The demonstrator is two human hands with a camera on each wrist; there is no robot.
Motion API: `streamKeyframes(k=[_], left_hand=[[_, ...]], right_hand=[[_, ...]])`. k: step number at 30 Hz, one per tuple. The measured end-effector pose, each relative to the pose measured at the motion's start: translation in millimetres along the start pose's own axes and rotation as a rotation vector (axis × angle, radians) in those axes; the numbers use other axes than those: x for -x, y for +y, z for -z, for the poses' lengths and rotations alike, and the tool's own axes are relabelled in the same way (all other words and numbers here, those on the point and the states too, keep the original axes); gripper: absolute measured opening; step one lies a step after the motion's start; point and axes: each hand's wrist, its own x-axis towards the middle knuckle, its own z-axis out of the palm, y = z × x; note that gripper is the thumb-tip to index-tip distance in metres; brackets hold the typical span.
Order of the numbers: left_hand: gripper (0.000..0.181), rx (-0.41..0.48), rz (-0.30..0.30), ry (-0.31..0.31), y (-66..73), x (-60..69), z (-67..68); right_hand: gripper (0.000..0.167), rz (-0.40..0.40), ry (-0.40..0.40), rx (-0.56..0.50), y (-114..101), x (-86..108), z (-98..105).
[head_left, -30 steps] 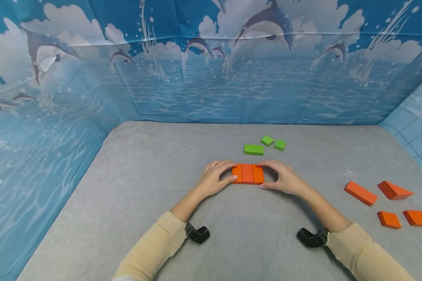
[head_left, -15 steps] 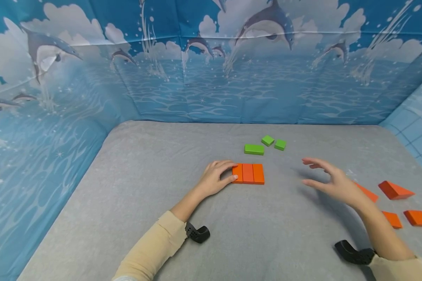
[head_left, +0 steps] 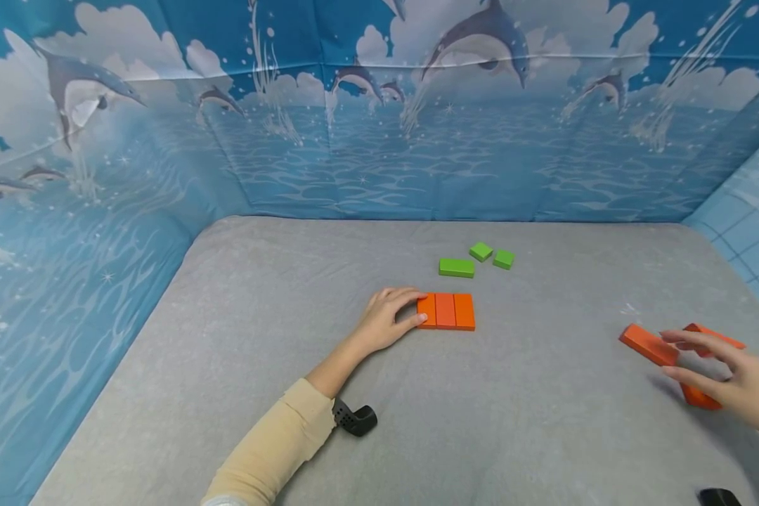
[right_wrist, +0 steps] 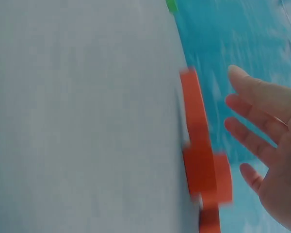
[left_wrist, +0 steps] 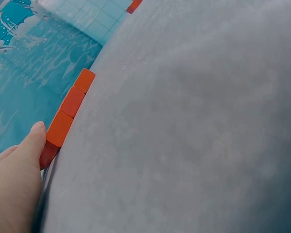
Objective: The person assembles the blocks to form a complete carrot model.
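Three orange blocks [head_left: 445, 311] lie side by side in a flush row on the grey cloth. My left hand [head_left: 384, 322] pinches the leftmost block [left_wrist: 60, 127], its fingertips at the far end and thumb at the near end. Over at the right, my right hand [head_left: 736, 379] hovers above loose orange pieces with fingers spread and nothing between them. Below it are a long orange block [head_left: 644, 342], an orange wedge [head_left: 730, 339] and a square orange block [head_left: 697, 398]. The hand partly covers the wedge and the square block. The right wrist view is blurred.
Beyond the row lie a green oblong block [head_left: 457, 268] and two small green blocks [head_left: 481, 251]. Grey cloth [head_left: 259, 281] covers the table. A dolphin-print curtain [head_left: 379, 161] stands along the back and left side.
My right hand has let go of the row's right end and moved right, over the loose orange pieces. The left hand and the row have stayed put.
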Motion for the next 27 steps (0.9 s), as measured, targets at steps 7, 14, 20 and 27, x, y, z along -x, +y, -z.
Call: streamKeyframes(k=[7, 14, 20, 27], left_hand=[[0.042, -0.002, 0.0, -0.005, 0.7, -0.8, 1.2], [0.042, 0.005, -0.002, -0.013, -0.2, -1.5, 1.6], [0.042, -0.004, 0.001, -0.011, 0.0, -1.4, 3.0], [0.042, -0.007, 0.007, -0.003, 0.3, -0.4, 2.0]], right_hand=[[0.059, -0.159, -0.097, 0.187, 76, 32.2, 9], [0.069, -0.15, -0.204, 0.298, 92, 46.8, 14], [0.062, -0.164, -0.252, 0.311, 83, 44.6, 14], [0.058, -0.181, -0.192, 0.329, 72, 42.8, 13]])
